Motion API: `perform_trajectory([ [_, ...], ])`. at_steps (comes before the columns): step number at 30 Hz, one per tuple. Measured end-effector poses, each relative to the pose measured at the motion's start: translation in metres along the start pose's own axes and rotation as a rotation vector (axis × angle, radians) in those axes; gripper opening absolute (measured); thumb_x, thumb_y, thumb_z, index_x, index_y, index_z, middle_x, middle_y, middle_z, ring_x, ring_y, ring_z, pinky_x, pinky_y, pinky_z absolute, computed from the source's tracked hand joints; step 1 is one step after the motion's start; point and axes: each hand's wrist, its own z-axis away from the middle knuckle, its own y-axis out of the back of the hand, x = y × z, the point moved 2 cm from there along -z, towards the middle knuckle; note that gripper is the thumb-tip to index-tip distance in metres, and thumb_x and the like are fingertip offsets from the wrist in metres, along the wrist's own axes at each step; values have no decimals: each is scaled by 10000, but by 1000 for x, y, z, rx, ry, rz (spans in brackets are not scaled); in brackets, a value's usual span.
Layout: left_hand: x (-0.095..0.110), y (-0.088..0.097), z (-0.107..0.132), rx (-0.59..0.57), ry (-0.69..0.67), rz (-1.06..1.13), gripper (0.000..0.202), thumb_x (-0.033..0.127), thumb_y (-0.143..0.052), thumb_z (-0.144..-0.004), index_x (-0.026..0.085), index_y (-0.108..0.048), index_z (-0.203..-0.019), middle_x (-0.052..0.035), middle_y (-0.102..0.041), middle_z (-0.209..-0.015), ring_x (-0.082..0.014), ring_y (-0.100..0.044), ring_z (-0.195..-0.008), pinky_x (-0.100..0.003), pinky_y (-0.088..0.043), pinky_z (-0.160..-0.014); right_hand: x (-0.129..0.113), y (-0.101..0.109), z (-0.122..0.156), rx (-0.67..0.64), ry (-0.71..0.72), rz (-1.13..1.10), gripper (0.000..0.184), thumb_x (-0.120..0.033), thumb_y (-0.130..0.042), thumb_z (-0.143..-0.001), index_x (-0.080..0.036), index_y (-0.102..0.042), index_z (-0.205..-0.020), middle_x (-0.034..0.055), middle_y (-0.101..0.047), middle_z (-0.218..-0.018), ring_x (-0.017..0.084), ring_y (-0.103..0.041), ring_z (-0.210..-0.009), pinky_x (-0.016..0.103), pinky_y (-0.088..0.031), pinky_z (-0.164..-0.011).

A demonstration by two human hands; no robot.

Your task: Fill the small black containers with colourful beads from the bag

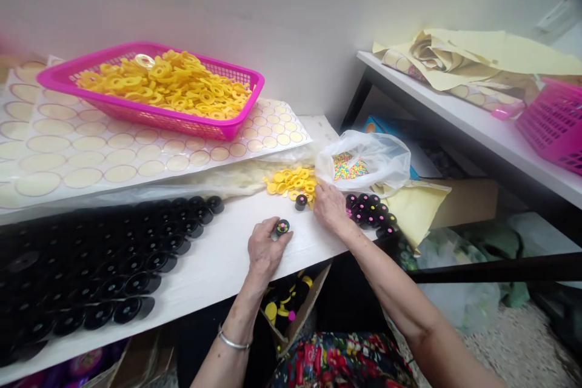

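Between the thumb and fingers of my left hand point(266, 245) is a small round black cup point(282, 227) with coloured beads inside. My right hand point(330, 209) reaches to the edge of a loose pile of yellow rings point(293, 182); its fingertips are partly hidden, so I cannot make out whether they grip a ring. Another black cup point(301, 202) with a pink centre stands just left of that hand. A clear plastic bag point(386, 160) of small coloured beads point(349, 167) lies open behind it. To its right sit several black cups point(370, 213) with pink or yellow centres.
Many black cups point(136, 282) fill the table's left side in rows. A pink basket point(240, 124) heaped with yellow rings point(177, 82) rests on sticker sheets point(150, 154). Below the edge is a cardboard box point(309, 306) of parts. A shelf point(436, 112) stands at right.
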Motion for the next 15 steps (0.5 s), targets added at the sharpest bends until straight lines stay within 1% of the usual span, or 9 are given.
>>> perform_trajectory([
  [3,2,1,0,-19,-11,-25,311,324,-676,-678,201,-614,-957,-28,-595,-912,-232,-522,-837,-357,-421,-736,0,-3,-8,-51,0,35,211,-143,-394,-830,-139,-560,-961,136,-592,-1022,249,-517,-944,322,-380,-731],
  [5,2,0,0,-20,-11,-29,296,322,-669,-679,206,-614,-946,-23,-595,-905,-228,-520,-822,-355,-416,-722,1,-2,-12,-56,-7,17,211,-131,-384,-831,-149,-560,-946,123,-611,-981,234,-543,-916,300,-374,-701],
  [8,-2,-1,0,-14,-4,-30,303,340,-670,-674,208,-618,-941,-26,-595,-907,-234,-522,-820,-362,-420,-719,7,3,-14,-30,-89,-40,262,-129,-377,-827,-165,-527,-1038,94,-639,-872,208,-585,-797,270,-360,-636],
  [10,-3,-1,-1,-10,0,-19,332,342,-674,-660,199,-618,-955,-38,-594,-915,-243,-526,-839,-372,-428,-742,12,7,-13,4,-166,-87,299,-135,-366,-829,-161,-502,-1094,81,-643,-792,201,-593,-729,263,-355,-613],
  [11,-2,0,-1,-9,-4,-2,368,341,-680,-647,191,-614,-977,-47,-592,-938,-249,-526,-863,-375,-432,-758,15,9,-12,24,-197,-120,298,-139,-364,-830,-157,-507,-1090,77,-642,-768,198,-593,-712,260,-357,-610],
  [13,3,3,-2,0,-21,64,473,351,-692,-627,177,-590,-1055,-68,-566,-1040,-256,-518,-924,-369,-442,-767,20,13,-9,90,-236,-225,261,-153,-369,-831,-158,-543,-1025,65,-639,-747,182,-590,-700,248,-373,-615],
  [14,7,5,-2,18,-33,108,523,364,-697,-628,174,-570,-1098,-79,-539,-1102,-255,-511,-949,-358,-447,-758,21,15,-5,138,-246,-293,238,-163,-375,-832,-162,-559,-983,56,-638,-741,169,-587,-689,239,-385,-616],
  [15,13,9,0,61,-51,153,550,381,-702,-636,172,-557,-1124,-87,-512,-1148,-252,-507,-958,-344,-450,-739,22,17,0,197,-248,-360,222,-176,-380,-837,-165,-569,-950,46,-636,-732,154,-583,-668,229,-397,-613],
])
